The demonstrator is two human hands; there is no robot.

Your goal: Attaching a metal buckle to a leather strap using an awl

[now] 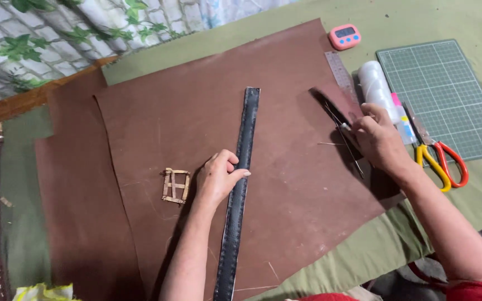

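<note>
I'm pressing my left hand (217,177), fingers flat and gripping nothing, on the long dark ruler (237,189) lying mid-way across the brown leather sheet (185,122), while my right hand (379,139) is pinching a thin tool (346,139) right of the ruler, risking a slip that could scratch the leather.

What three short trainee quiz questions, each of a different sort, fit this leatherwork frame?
1. True or false: the left hand presses on the long dark ruler lying on the brown leather sheet.
2. Which lies nearest the right hand? A: pink timer B: scissors C: buckle-shaped piece
3. Fill in: the green cutting mat lies to the ___ of the white thread spool.

Key: 1 true; 2 B; 3 right. The right hand's grip is on a thin tool at the leather's edge.
</note>
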